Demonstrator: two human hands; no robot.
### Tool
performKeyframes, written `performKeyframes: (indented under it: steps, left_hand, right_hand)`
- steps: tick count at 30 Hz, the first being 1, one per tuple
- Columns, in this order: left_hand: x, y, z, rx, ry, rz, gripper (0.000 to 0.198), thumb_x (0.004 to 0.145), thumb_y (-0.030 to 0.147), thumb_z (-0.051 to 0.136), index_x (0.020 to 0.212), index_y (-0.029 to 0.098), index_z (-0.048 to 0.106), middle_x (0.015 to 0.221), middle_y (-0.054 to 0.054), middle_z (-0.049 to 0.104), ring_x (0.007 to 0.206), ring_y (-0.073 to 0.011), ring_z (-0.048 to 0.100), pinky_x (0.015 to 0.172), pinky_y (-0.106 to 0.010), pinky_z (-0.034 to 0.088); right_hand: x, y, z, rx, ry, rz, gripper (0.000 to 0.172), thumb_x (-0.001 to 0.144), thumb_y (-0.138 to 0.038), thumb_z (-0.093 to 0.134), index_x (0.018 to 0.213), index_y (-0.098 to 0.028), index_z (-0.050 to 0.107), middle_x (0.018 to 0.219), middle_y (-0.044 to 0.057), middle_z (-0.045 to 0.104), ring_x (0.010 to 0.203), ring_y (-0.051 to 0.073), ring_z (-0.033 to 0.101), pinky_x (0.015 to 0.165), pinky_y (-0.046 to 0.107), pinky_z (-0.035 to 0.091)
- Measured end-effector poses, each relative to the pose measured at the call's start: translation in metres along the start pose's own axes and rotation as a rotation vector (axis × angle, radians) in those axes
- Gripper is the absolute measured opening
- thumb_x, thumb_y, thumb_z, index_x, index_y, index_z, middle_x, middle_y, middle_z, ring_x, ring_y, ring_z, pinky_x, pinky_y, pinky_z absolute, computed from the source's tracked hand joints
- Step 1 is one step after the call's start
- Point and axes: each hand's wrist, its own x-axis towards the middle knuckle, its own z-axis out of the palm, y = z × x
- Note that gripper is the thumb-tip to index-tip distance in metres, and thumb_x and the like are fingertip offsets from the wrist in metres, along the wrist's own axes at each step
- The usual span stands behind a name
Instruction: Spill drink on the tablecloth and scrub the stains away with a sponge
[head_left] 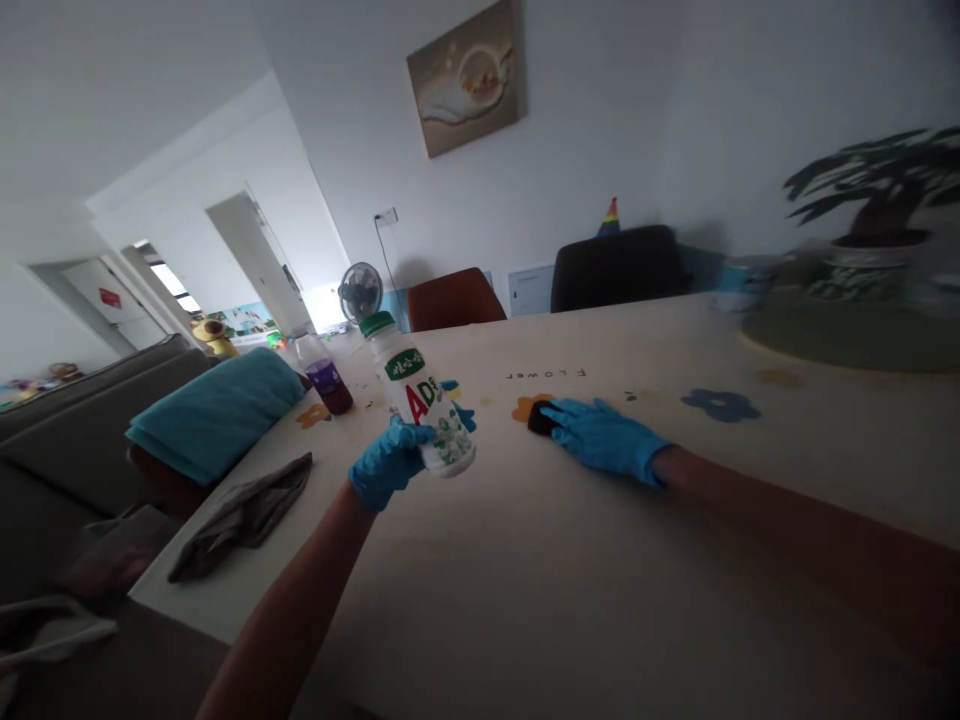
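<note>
In my left hand (pixel 390 463), gloved in blue, is a white plastic drink bottle (pixel 420 395) with a green cap. The fingers wrap round its lower half, and it tilts to the left above the table. My right hand (pixel 600 436), in a matching blue glove, lies low over the tabletop (pixel 480 560) with its fingers on a small dark sponge-like block (pixel 538 416). The block rests on an orange flower print. Left of the white bottle, a bottle with a purple label and dark liquid (pixel 326 380) stands on the table.
A crumpled dark cloth (pixel 244 515) lies at the table's left edge. A teal towel (pixel 217 415) drapes over a chair beside it. At the far right are a potted plant (pixel 870 265) on a round green mat (pixel 847 335) and a blurred tub (pixel 742 283). Chairs line the far side.
</note>
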Motion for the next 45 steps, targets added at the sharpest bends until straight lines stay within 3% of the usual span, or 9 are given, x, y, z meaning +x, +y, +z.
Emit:
performKeyframes:
  steps: [6,10,14,19,23,28,33,39,45]
  left_hand:
    - [0.002,-0.008,0.028,-0.012,-0.16,-0.07,0.093,0.062,0.032,0.081,0.15,0.015,0.055,0.129,-0.018,0.073,0.133,-0.0457,0.062,0.118,-0.066,0.047]
    - [0.003,-0.013,0.033,-0.056,-0.222,-0.079,0.096,0.059,0.035,0.083,0.15,0.017,0.056,0.136,-0.018,0.07,0.134,-0.0466,0.061,0.114,-0.063,0.051]
    - [0.002,-0.018,0.031,-0.069,-0.294,-0.072,0.103,0.06,0.037,0.087,0.155,0.02,0.051,0.125,-0.016,0.074,0.119,-0.0415,0.07,0.105,-0.058,0.057]
    - [-0.002,-0.021,0.035,-0.131,-0.361,-0.052,0.11,0.065,0.036,0.088,0.163,0.021,0.04,0.115,-0.015,0.076,0.1,-0.0327,0.075,0.091,-0.049,0.063]
    - [-0.003,-0.025,0.04,-0.21,-0.467,-0.083,0.094,0.069,0.036,0.091,0.153,0.024,0.052,0.117,-0.013,0.077,0.1,-0.0301,0.075,0.09,-0.046,0.064]
    - [-0.005,-0.03,0.04,-0.199,-0.509,-0.152,0.074,0.063,0.041,0.089,0.129,0.015,0.068,0.111,-0.018,0.077,0.097,-0.0327,0.076,0.087,-0.043,0.063]
    - [-0.01,-0.024,0.048,-0.17,-0.498,-0.152,0.086,0.061,0.04,0.085,0.14,0.015,0.065,0.112,-0.019,0.078,0.106,-0.0378,0.074,0.093,-0.046,0.061]
    - [-0.011,-0.023,0.05,-0.179,-0.501,-0.174,0.092,0.06,0.037,0.081,0.146,0.014,0.06,0.116,-0.02,0.077,0.11,-0.0396,0.072,0.095,-0.048,0.059]
    - [-0.009,-0.038,0.03,-0.213,-0.507,-0.208,0.083,0.063,0.036,0.083,0.14,0.014,0.061,0.116,-0.02,0.076,0.096,-0.033,0.074,0.086,-0.044,0.06]
  right_hand:
    - [-0.055,0.005,0.008,0.06,-0.006,-0.067,0.071,0.106,-0.06,0.034,0.17,-0.029,0.039,0.174,0.009,0.036,0.158,0.039,0.036,0.13,0.071,0.017]
    - [-0.081,0.004,0.012,0.066,-0.003,-0.086,0.069,0.107,-0.062,0.035,0.169,-0.033,0.039,0.173,0.007,0.038,0.156,0.038,0.041,0.131,0.069,0.017]
    - [-0.09,0.0,0.012,0.005,-0.043,-0.067,0.069,0.107,-0.06,0.032,0.169,-0.031,0.04,0.173,0.007,0.037,0.157,0.037,0.039,0.131,0.068,0.016]
    - [-0.087,-0.001,0.008,0.028,-0.034,-0.062,0.068,0.107,-0.061,0.033,0.168,-0.034,0.041,0.173,0.006,0.038,0.156,0.036,0.041,0.132,0.067,0.015]
    - [-0.068,-0.003,0.007,0.024,-0.027,-0.026,0.071,0.106,-0.06,0.033,0.17,-0.028,0.039,0.173,0.01,0.036,0.158,0.039,0.037,0.129,0.072,0.015]
    - [-0.032,-0.004,-0.001,0.027,-0.025,0.009,0.073,0.102,-0.056,0.04,0.169,-0.027,0.043,0.173,0.012,0.037,0.158,0.042,0.036,0.127,0.075,0.02]
    - [-0.02,-0.006,-0.019,0.184,0.069,0.143,0.073,0.097,-0.061,0.049,0.159,-0.023,0.058,0.173,0.012,0.04,0.156,0.042,0.041,0.129,0.059,0.033]
    - [-0.038,-0.049,-0.051,0.585,0.396,0.093,0.084,0.095,-0.078,0.052,0.163,-0.03,0.049,0.172,0.01,0.042,0.157,0.042,0.039,0.128,0.065,0.034]
    - [-0.046,-0.113,-0.082,0.889,0.36,-0.116,0.091,0.089,-0.079,0.066,0.167,-0.04,0.039,0.177,0.003,0.033,0.162,0.04,0.028,0.127,0.072,0.029]
